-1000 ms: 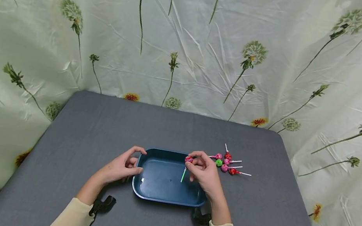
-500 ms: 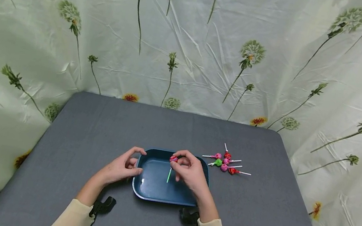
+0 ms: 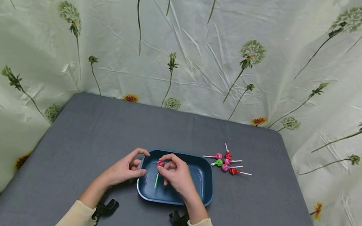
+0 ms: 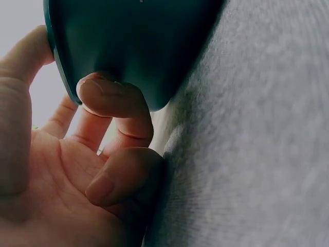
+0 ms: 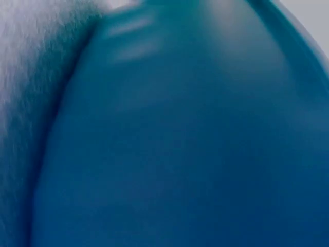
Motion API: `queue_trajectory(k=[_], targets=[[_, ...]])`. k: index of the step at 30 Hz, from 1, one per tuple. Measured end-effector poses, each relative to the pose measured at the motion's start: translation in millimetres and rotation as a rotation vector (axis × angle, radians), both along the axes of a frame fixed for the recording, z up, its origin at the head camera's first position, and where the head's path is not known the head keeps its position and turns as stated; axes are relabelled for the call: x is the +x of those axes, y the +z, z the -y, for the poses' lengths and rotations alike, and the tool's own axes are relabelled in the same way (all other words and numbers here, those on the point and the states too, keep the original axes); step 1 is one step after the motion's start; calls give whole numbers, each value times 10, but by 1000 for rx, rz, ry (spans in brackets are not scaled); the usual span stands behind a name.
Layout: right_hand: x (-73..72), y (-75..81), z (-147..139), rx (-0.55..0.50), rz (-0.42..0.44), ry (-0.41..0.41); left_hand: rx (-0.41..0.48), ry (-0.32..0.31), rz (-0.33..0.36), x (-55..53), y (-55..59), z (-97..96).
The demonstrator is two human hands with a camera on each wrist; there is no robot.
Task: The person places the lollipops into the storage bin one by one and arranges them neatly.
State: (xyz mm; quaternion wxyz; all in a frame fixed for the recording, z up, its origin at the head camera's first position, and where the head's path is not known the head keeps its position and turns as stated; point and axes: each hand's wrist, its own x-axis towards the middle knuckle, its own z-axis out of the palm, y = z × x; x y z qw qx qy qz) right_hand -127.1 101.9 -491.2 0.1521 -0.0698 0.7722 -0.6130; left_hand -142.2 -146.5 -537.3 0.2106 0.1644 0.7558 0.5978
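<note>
A dark blue rectangular tray [image 3: 204, 180] lies on the grey table. My left hand [image 3: 127, 167] grips its left end. In the left wrist view the tray wall [image 4: 139, 46] shows close up, with the left hand's curled fingers [image 4: 115, 100] against it and other digits at the rim. My right hand [image 3: 175, 173] pinches a lollipop by its red and pink wrapped head [image 3: 160, 163], over the left part of the tray. The lollipop's green stick [image 3: 156, 181] points down. Only the tray's outer side [image 5: 169, 144] fills the right wrist view; the right hand is hidden there.
Several lollipops in red, pink and green wrappers lie in a cluster beyond the tray's right back corner, among them a green lollipop [image 3: 218, 162] and a red lollipop [image 3: 233, 171]. A flower-printed curtain [image 3: 204, 53] hangs behind the grey table [image 3: 111, 125].
My right hand has carried the lollipop leftward across the tray, toward its left end. The tray has shifted slightly to the right together with my left hand, which keeps its grip.
</note>
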Motion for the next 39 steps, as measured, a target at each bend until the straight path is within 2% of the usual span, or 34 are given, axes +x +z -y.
queue_trajectory(k=[12, 18, 28, 39], targets=[[51, -31, 170, 180, 45, 68, 25, -6, 5, 29, -28, 8], [85, -34, 225, 222, 52, 63, 42, -20, 6, 53, -43, 7], [49, -44, 279, 301, 29, 71, 94, -40, -44, 34, -46, 33], [26, -43, 293, 373, 55, 119, 103, -42, -26, 15, -41, 15]])
